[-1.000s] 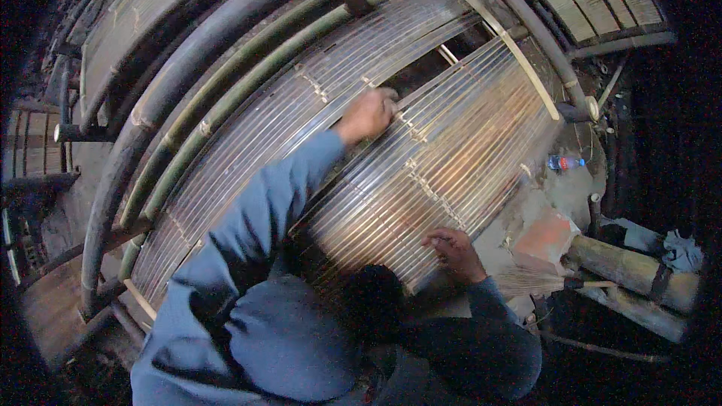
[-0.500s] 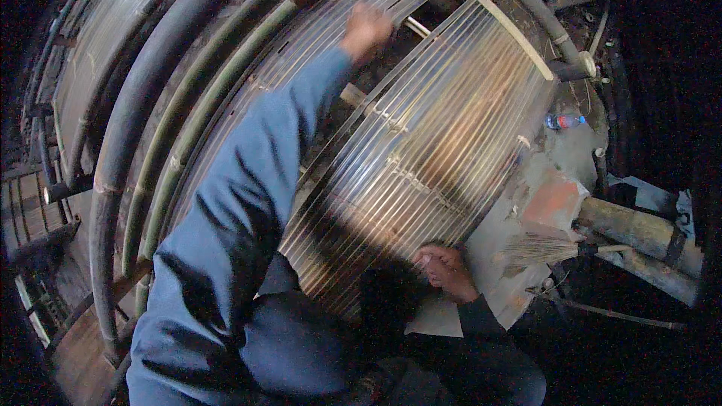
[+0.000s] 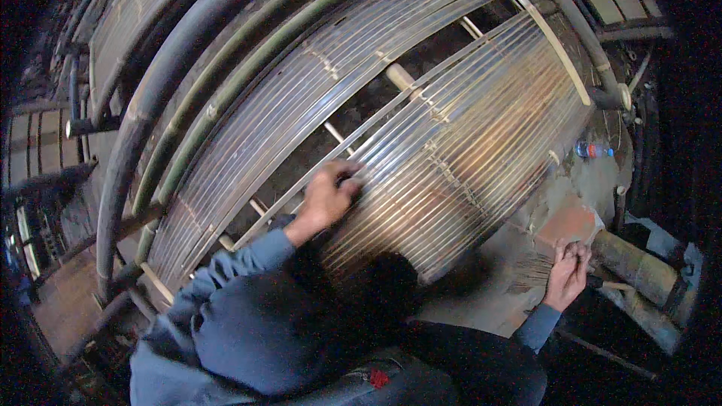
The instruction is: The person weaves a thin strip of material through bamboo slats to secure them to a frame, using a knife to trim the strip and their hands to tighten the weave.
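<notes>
Left hand (image 3: pixel 325 197) grip closed on a thin bamboo strip (image 3: pixel 391 116) at the lower part of the slatted bamboo panel (image 3: pixel 466 143). Right hand (image 3: pixel 565 271) grip pinched on a bundle of thin sticks (image 3: pixel 530 271), low right beside the brick (image 3: pixel 569 219) and log (image 3: pixel 635 267).

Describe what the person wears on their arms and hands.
Both arms are covered by long blue sleeves of soft, folded cloth that end at the wrists. The left hand and the right hand are bare: no gloves. No watch, ring or marking can be made out on either.
</notes>
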Action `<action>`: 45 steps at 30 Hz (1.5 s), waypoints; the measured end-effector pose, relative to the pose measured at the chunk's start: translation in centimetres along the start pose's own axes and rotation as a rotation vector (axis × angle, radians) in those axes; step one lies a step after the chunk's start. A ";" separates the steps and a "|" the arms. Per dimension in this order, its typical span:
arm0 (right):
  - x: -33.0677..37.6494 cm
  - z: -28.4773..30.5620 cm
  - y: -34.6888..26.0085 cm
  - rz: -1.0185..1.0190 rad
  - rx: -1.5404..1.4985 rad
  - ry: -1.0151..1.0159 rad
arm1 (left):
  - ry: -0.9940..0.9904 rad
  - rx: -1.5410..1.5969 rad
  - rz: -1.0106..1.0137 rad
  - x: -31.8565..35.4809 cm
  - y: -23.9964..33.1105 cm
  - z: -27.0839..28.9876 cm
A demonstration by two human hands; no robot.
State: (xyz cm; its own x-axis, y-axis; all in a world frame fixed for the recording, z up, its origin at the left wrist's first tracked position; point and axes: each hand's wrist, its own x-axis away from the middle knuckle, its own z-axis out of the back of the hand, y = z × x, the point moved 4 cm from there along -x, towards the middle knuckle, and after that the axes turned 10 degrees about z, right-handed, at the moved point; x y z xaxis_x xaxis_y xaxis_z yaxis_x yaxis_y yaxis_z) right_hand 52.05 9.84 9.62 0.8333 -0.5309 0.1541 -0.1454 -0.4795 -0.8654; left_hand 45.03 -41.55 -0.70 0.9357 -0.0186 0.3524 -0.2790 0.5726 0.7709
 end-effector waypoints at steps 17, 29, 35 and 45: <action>3.3 -31.0 24.3 0.620 1.292 -1.531 | 0.283 -0.082 -0.037 2.3 -4.5 -0.9; 4.1 -32.0 30.3 0.906 1.542 -1.577 | 0.200 -0.117 0.272 -0.9 -1.6 0.6; 4.3 -32.5 32.0 0.797 1.516 -1.536 | -0.423 0.505 0.582 -4.3 -10.2 -3.4; 4.5 -31.9 33.9 0.625 1.623 -1.427 | -0.421 0.230 0.691 -7.1 -11.0 -4.0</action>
State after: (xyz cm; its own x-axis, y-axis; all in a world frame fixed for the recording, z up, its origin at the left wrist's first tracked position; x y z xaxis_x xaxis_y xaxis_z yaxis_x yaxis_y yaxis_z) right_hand 33.87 -31.11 -3.75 0.6970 0.7101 0.1002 -0.6586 0.6891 -0.3024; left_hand 42.32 -44.42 -13.81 0.3919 -0.0556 0.9183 -0.8393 0.3872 0.3816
